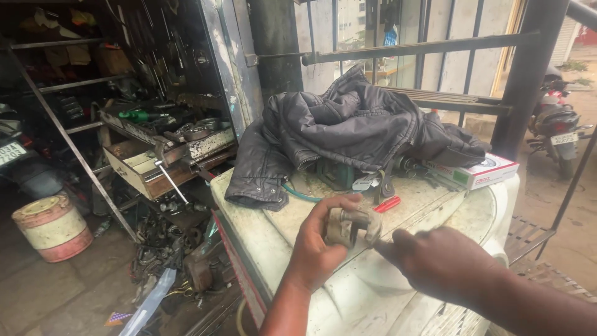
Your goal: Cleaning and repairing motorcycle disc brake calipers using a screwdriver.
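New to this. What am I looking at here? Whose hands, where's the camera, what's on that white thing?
There is no machine here: one camera sits on a person's head and looks down at their two bare hands, so there is only this single view.

The left hand grips a grimy metal part, a chunky casting with an open slot. The right hand reaches toward it from the right and is blurred, so whether it touches the part is hard to tell.

Both work over a worn white surface. Farther back on it lie a crumpled dark grey jacket, a small red-handled tool, a green hose and a flat white and green box.

To the left is a cluttered tool shelf with an open drawer, scrap parts on the floor, and a red and white drum. A parked scooter stands at far right.
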